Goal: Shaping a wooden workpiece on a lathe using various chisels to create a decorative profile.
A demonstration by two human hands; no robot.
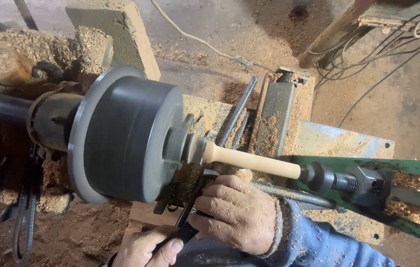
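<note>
Soft, even daylight fills the workshop from above and a little to the right, leaving the concrete floor (249,34) pale and washed out near the top edge while the lower left corner sinks into brown gloom. The big grey disc (121,136) is smeared smooth by motion blur and carries a dull sheen, and the pale wooden spindle (254,160) is the brightest spot, almost glaring. The right hand (237,215) and its sawdust-flecked blue sleeve (314,242) stay fairly sharp, while shadows beneath them are weak and edges bend slightly towards the corners.
</note>
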